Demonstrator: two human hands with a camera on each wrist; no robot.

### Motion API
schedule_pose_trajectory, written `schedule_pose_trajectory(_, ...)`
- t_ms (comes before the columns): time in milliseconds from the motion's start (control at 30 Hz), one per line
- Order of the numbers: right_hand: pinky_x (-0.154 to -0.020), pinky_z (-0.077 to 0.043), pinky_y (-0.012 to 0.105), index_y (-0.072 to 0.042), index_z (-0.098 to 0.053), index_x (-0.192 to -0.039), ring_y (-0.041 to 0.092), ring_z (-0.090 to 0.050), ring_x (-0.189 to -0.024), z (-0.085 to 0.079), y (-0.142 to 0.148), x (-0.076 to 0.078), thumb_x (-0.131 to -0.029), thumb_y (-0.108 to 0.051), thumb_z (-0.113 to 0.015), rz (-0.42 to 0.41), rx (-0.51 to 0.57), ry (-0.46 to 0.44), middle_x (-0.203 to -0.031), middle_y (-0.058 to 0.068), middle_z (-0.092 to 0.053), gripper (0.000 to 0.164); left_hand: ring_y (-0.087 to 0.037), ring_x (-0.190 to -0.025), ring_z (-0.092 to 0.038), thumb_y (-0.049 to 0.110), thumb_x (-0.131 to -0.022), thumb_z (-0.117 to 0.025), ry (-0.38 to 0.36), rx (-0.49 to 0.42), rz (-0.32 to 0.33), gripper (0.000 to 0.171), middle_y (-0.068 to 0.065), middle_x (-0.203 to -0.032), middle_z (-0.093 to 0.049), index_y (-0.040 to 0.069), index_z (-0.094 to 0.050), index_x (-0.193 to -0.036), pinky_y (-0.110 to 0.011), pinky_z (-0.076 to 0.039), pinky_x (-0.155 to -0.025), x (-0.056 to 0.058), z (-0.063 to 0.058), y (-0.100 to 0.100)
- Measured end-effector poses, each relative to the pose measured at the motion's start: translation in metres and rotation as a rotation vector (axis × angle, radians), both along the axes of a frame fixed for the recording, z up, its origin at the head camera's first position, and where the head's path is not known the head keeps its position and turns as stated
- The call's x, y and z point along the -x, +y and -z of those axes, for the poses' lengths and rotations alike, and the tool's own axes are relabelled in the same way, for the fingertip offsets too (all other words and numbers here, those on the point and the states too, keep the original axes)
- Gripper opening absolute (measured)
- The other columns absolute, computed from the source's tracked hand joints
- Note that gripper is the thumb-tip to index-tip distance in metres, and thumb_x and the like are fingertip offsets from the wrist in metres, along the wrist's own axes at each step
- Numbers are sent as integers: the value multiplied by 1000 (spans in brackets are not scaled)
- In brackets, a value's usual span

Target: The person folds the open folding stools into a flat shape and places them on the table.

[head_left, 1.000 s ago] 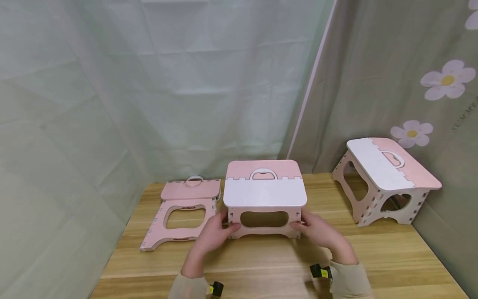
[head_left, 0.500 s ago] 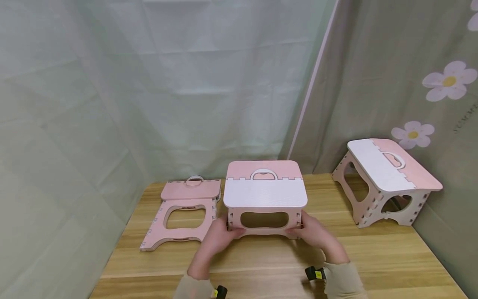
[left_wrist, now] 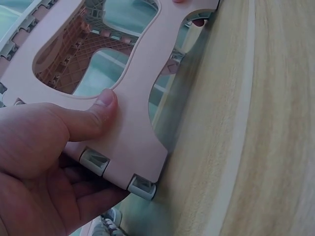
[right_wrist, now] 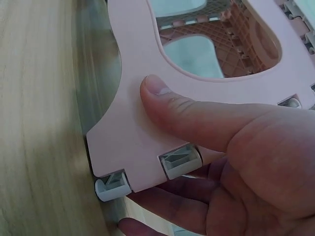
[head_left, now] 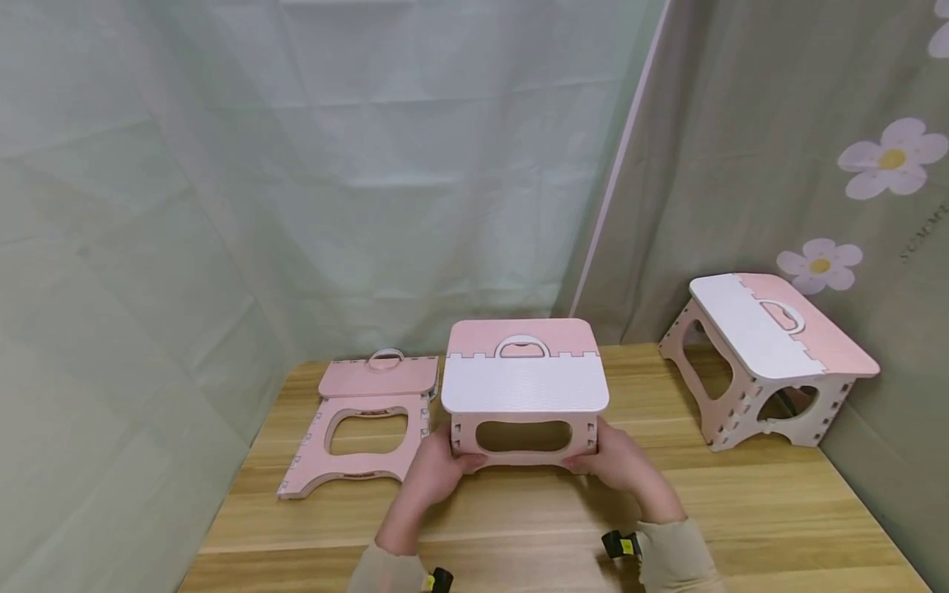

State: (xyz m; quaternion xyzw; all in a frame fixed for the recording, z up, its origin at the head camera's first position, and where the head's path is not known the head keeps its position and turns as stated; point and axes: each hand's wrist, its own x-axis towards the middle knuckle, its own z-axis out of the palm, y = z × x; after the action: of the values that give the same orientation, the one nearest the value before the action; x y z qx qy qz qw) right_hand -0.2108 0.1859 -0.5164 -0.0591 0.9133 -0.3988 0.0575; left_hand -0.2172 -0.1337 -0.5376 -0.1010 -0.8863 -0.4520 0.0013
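Observation:
A pink and white folding stool [head_left: 525,383] stands unfolded on the wooden table, a white carry handle set in its top. Its pink front leg panel has a wide oval opening. At the panel's lower left corner my left hand [head_left: 436,471] grips the leg, thumb [left_wrist: 104,103] pressed flat on the front and fingers behind the hinged edge. My right hand [head_left: 619,461] grips the opposite corner likewise, its thumb [right_wrist: 157,88] on the front face. The fingers are partly hidden behind the legs in both wrist views.
A folded pink stool [head_left: 380,379] lies flat on the table [head_left: 534,535] at the left. Another unfolded stool [head_left: 778,329] stands turned at an angle at the right, near the flowered curtain [head_left: 741,148]. A pale curtain [head_left: 415,189] hangs behind the table.
Both hands have drawn inward, their thumbs sliding further onto the front panel. The middle stool has barely shifted, slightly left since half a second ago. The other stools stay where they were.

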Motion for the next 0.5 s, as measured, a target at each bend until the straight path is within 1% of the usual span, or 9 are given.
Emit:
schedule_pose_trajectory(67,-91,-51,49,-3,-61,-134,25,-62,-103,0,1,0,-80,-25,-97,-6,5,2,-121,9,-72,69,-27,-109,-69,20,-89,-90,-5,1,-7,64,-17,-121,-73,-3,-58,-139,-49,-57,-93,-1,-1,1)
schedule_pose_trajectory(133,-91,-50,48,-4,-62,-134,25,-62,-102,1,1,0,-80,-24,-96,-11,12,4,-121,9,-73,67,-27,-108,-69,19,-89,-90,4,8,-8,62,-17,-120,-73,-3,-58,-138,-50,-57,-93,-1,-1,2)
schedule_pose_trajectory(233,-92,-50,48,-4,-61,-136,24,-62,-104,3,2,1,-81,-24,-95,-23,28,0,-123,9,-72,68,-25,-108,-68,19,-90,-88,0,14,-16,60,-15,-120,-73,-1,-58,-138,-49,-57,-94,-2,0,3)
schedule_pose_trajectory(367,-95,-50,48,-5,-60,-140,23,-62,-106,6,3,2,-83,-24,-94,-37,46,-6,-126,8,-72,69,-24,-107,-67,20,-93,-86,7,22,-4,55,-13,-121,-72,1,-59,-137,-49,-56,-93,-1,2,3)
schedule_pose_trajectory(500,-95,-50,48,-5,-59,-141,23,-62,-106,7,3,3,-84,-24,-93,-45,52,-7,-125,7,-72,68,-22,-104,-67,20,-94,-85,18,27,14,52,-12,-120,-71,1,-60,-135,-48,-57,-92,-1,2,2)
